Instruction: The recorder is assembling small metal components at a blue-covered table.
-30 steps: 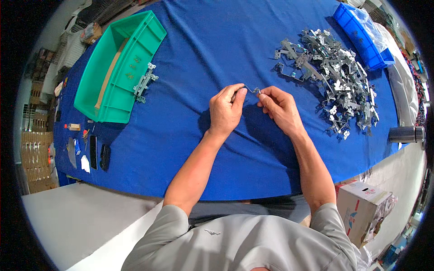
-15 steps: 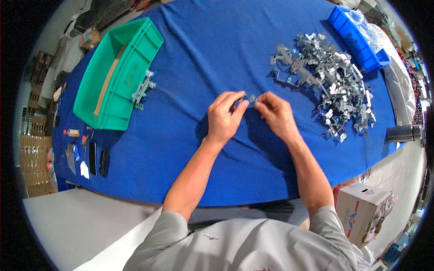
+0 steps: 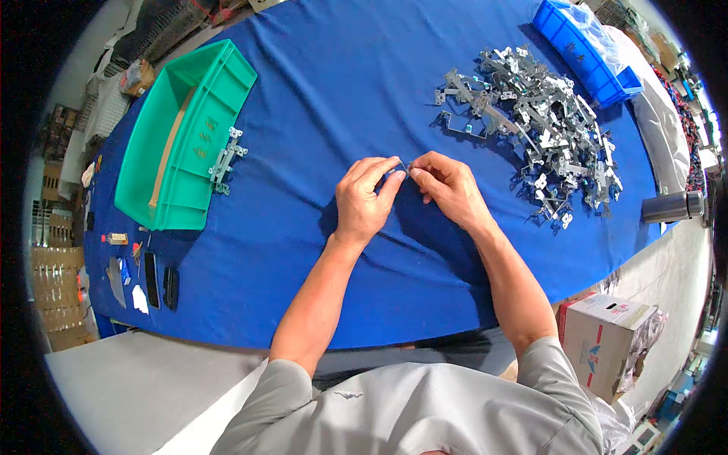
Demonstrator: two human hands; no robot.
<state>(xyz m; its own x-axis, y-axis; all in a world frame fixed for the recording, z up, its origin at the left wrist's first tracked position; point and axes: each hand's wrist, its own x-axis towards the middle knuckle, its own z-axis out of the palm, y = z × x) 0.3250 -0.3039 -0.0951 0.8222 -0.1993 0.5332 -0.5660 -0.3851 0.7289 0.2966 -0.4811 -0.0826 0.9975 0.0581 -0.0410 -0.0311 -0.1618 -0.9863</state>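
Observation:
Over the middle of the blue cloth, my left hand (image 3: 364,199) and my right hand (image 3: 449,186) meet at their fingertips. Pinched between them is a small metal bracket (image 3: 405,167), mostly hidden by the fingers. Both thumbs press against it from the near side. To the right of my hands lies a heap of silvery metal brackets (image 3: 542,125), with one long bracket (image 3: 464,127) sticking out at its left edge. Several more brackets (image 3: 225,161) lie against the right side of the green bin (image 3: 227,91).
The blue cloth (image 3: 334,91) covers the table. At the back right stands a blue crate (image 3: 584,57) with clear plastic in it. A dark metal flask (image 3: 673,206) lies at the right edge. A phone (image 3: 152,279) and a black case (image 3: 171,288) lie at the left; a cardboard box (image 3: 599,341) stands below right.
My fingertips have drawn closer together around the small bracket, covering more of it. The whole view has shifted slightly.

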